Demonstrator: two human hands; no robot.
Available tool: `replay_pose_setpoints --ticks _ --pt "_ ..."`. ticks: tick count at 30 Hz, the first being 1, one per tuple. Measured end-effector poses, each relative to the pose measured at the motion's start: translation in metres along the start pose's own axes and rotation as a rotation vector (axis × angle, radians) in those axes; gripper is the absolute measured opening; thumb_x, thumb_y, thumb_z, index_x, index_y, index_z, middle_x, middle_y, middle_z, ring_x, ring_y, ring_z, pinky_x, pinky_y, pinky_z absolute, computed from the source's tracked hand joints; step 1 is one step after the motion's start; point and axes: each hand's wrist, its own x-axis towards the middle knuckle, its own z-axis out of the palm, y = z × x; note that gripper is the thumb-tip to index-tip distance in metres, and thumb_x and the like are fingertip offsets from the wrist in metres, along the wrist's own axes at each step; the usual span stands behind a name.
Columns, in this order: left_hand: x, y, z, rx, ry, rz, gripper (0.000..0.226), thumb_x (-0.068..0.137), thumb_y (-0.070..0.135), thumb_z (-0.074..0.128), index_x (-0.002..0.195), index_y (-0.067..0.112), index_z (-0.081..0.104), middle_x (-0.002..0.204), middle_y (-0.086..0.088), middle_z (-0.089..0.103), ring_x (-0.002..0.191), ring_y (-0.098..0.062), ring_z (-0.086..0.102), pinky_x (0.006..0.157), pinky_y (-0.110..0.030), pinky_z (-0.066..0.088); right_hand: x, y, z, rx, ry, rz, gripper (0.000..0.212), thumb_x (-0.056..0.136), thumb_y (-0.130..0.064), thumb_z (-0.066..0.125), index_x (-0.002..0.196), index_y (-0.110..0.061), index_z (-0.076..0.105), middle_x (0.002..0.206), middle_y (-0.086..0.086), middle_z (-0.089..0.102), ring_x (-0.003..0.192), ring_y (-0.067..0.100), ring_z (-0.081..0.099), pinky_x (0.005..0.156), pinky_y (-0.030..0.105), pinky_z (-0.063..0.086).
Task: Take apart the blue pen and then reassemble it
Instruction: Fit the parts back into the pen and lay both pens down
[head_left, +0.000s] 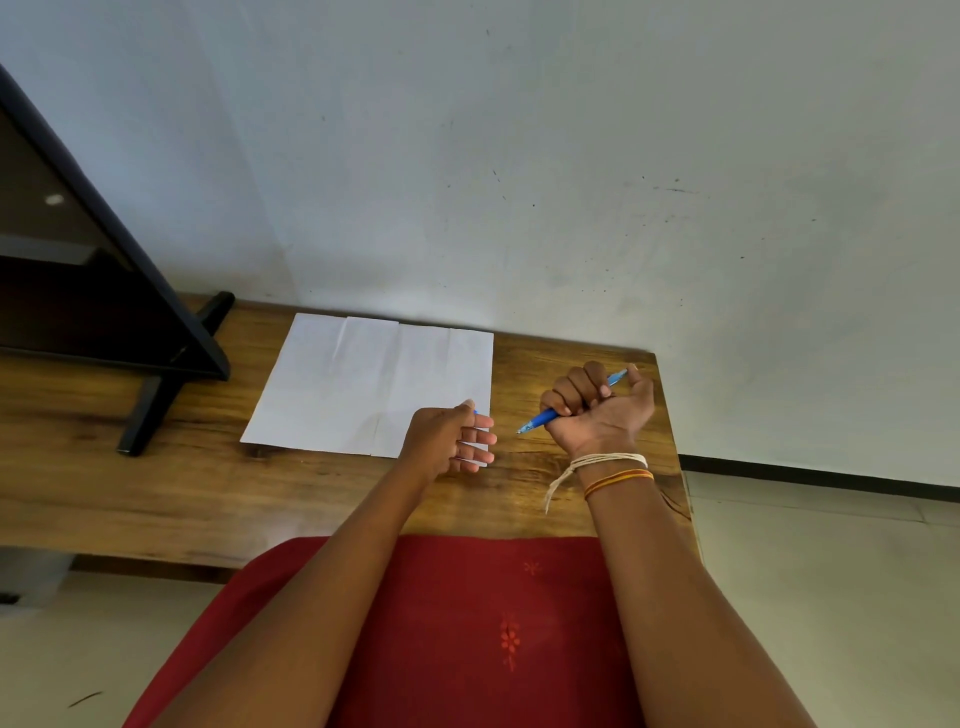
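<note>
My right hand (597, 410) is closed in a fist around the blue pen (540, 418) above the right end of the wooden table (156, 499). The pen's pointed tip sticks out to the lower left, and its rear end shows by my thumb at the upper right. My left hand (449, 439) hovers at the lower right corner of the white paper (363, 384), a short gap left of the pen tip. Its thumb and forefinger pinch a small blue pen piece (475, 412), of which only a sliver shows. The other fingers are spread.
A black monitor (78, 270) on a black stand (156, 395) occupies the table's left side. A pale wall rises right behind the table. The table's right edge lies just past my right hand. My red garment (467, 623) covers my lap below the front edge.
</note>
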Motion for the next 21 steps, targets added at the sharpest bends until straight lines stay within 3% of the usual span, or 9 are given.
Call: replay_pose_setpoints --ticks 8,21 --pt "-0.0005 -0.0020 -0.0002 -0.009 -0.048 0.002 0.038 0.097 0.032 0.046 0.102 0.003 0.070 0.096 -0.016 0.073 0.078 -0.029 0.072 0.065 -0.030 0.056 0.0003 -0.0002 0.0049 -0.017 0.026 -0.030 0.051 0.083 -0.050 0.036 0.044 -0.018 0.029 0.040 -0.004 0.020 0.036 0.013 0.016 0.042 0.021 0.016" --pt "0.0001 -0.0091 -0.0056 -0.165 -0.369 -0.003 0.018 0.089 0.021 0.062 0.094 0.008 0.074 0.092 -0.012 0.075 0.080 -0.025 0.073 0.059 -0.027 0.057 0.0014 0.0000 0.0038 -0.010 0.033 -0.033 0.051 0.083 -0.049 0.035 0.043 -0.018 0.028 0.040 -0.004 0.020 0.036 0.013 0.015 0.043 0.021 0.015"
